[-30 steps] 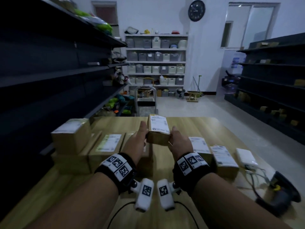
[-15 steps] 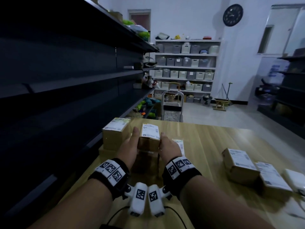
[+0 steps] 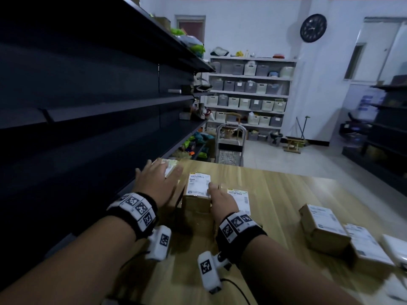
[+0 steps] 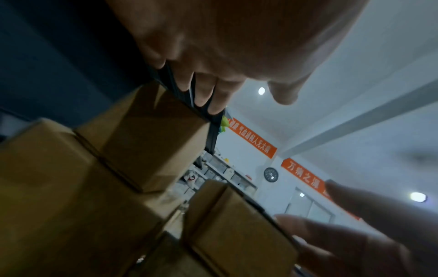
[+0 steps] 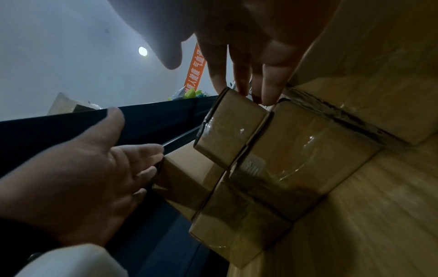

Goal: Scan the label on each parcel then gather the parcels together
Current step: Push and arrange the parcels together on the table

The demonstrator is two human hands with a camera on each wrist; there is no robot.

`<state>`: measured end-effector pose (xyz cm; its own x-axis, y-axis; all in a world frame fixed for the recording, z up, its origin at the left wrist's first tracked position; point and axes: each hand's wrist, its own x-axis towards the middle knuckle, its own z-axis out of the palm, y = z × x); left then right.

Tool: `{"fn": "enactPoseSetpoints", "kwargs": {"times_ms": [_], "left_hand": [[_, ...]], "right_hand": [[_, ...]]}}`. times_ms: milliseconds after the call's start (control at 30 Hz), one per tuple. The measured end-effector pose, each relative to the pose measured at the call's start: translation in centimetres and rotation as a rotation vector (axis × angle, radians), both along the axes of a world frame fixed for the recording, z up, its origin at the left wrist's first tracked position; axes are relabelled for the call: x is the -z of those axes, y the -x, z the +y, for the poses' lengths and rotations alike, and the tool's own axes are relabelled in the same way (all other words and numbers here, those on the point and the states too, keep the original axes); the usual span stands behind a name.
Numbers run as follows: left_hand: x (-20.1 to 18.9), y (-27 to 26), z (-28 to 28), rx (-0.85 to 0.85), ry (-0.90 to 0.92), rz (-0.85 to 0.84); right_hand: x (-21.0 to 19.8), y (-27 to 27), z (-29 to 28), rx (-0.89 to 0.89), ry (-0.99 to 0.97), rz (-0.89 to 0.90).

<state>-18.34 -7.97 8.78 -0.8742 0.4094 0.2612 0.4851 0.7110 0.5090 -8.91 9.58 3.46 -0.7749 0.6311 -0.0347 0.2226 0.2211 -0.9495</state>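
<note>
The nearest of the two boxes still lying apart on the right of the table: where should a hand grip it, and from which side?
Probably its two long side walls, coming from above. The box lies flat, label up, its left side and near end clear, though another parcel sits close on its right.

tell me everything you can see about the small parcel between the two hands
The small parcel is a brown cardboard box, taped, with a white printed shipping label covering its top. It sits upright on top of other parcels at the left side of the wooden table. The right hand touches its right edge with straight fingers; the left hand reaches past it, apart from it.
</note>
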Motion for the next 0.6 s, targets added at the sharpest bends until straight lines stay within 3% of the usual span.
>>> {"fn": "enactPoseSetpoints", "kwargs": {"times_ms": [100,267,400,500,600], "left_hand": [[0.2,0.9,-0.4,0.008,0.152,-0.031],[-0.1,0.4,-0.3,0.076,0.104,-0.007],[0.1,0.7,-0.5,0.103,0.055,-0.016],[-0.1,0.3,-0.6,0.096,0.058,-0.050],[0.4,0.5,-0.7,0.089,-0.086,-0.002]], "right_hand": [[-0.3,0.1,0.0,-0.025,-0.006,-0.027],[-0.5,1.4,-1.2,-0.040,0.055,0.009],[2.4,3.7,-0.5,-0.062,0.169,0.051],[1.0,2.2,-0.8,-0.063,0.231,0.088],[0.1,0.4,-0.5,-0.036,0.305,0.129]]}}
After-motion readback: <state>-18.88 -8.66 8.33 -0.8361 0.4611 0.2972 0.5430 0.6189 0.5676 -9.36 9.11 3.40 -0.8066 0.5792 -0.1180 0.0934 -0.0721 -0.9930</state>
